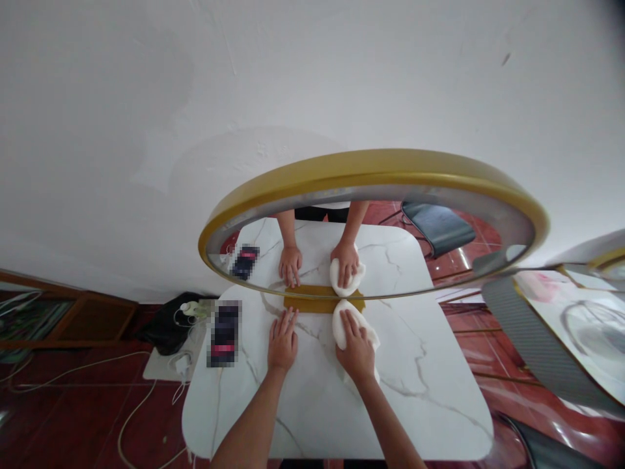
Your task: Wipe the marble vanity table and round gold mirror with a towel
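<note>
Apparently wiping, right hand [357,353] is pressing white cloth [370,327] under outstretched fingers at gold base's [312,305] right end, left hand [283,342] is lying open-fingered near its left, next stroke likely needing even pressure.

Pressing white cloth [338,326] under the right hand [358,352], four o'clock of the gold base [312,304], planting the left hand [282,346] at eight!

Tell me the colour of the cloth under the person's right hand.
White: the cloth beneath the right hand shows best in the head view.
</note>
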